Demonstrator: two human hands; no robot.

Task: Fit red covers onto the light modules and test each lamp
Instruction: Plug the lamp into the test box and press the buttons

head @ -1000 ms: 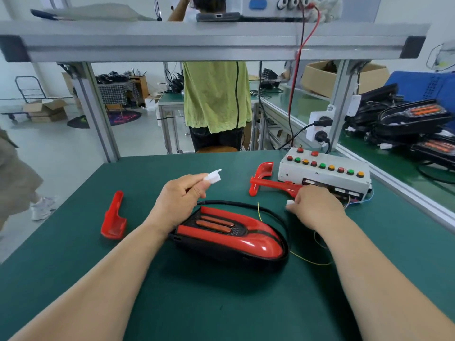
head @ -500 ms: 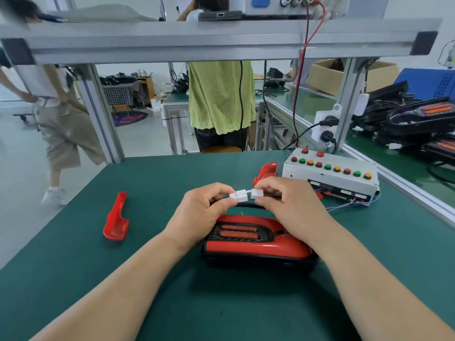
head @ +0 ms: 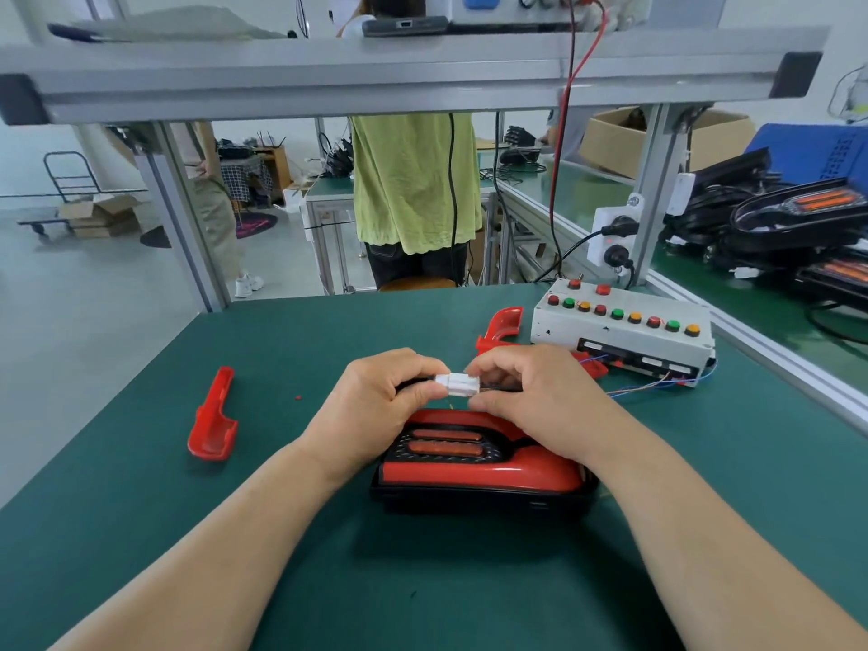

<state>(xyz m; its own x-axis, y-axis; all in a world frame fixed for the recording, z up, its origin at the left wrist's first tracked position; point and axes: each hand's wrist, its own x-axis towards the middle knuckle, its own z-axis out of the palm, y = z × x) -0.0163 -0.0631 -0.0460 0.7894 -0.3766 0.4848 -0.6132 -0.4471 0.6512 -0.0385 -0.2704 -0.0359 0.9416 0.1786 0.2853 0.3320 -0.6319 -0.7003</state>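
1. White plugs (head: 458,385) are now pushed together into one piece. Half a second ago there was a small gap between them. A second ago only the left hand held one, while the right hand was over by the box.
2. The left hand (head: 375,401) pinches the left end of the plugs with curled fingers (head: 420,368). The right hand (head: 530,397) pinches the right end the same way. Both hold on tight, up in the air.
3. The lamp (head: 479,462) lies on the green surface (head: 141,509) at six o'clock from the plugs, just under the hands. Its red cover (head: 493,479) is already on.
4. The test box (head: 620,328) with its coloured buttons sits at two o'clock from the lamp. Thin wires run from it toward the right hand.
5. I think the lamp is now hooked up to the box, so the buttons can be pressed to see if it lights. I cannot tell if it glows yet.
6. A loose red cover (head: 213,422) lies at nine o'clock from the lamp, well apart. A second red cover (head: 502,324) lies at twelve o'clock, just beside the box. Both are not on lamps yet.
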